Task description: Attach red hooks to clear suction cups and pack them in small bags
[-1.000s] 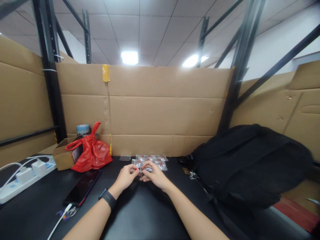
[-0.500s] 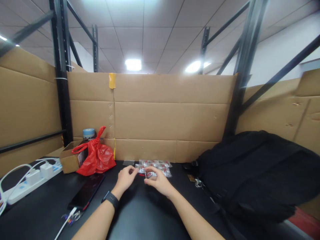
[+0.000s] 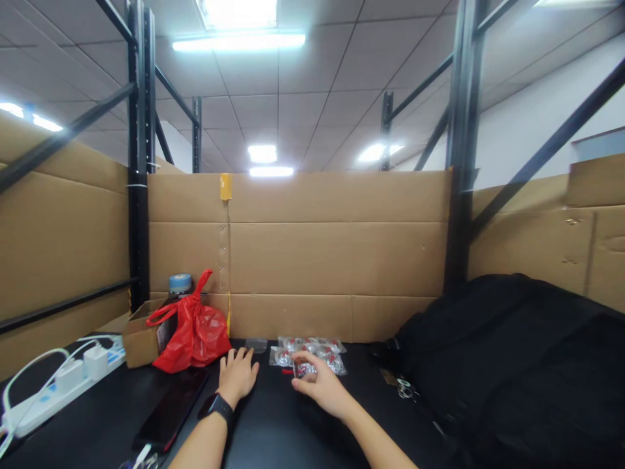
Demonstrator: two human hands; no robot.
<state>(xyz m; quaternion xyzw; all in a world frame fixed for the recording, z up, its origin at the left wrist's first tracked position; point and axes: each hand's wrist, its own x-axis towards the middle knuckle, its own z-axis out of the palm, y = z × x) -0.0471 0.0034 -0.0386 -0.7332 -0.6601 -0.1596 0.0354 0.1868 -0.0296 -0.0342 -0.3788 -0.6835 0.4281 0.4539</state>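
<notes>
My left hand, with a dark watch on its wrist, lies open on the black table with its fingers spread. Its fingertips are close to a flat clear plastic piece and the red plastic bag. My right hand is curled, thumb and fingers around a small, thin, clear piece with a dark edge; its kind is too small to make out. Just behind that hand lie several clear plastic packets with silvery and red contents. The curled fingers partly cover the front packets.
To the left are a power strip with white plugs, a phone, a small cardboard box and a blue-capped bottle. A large black bag fills the right side. Cardboard walls close off the back.
My left hand has drawn away from the right hand, moved left and spread its fingers on the table. My right hand keeps its curled grip. The view has tilted up slightly.
</notes>
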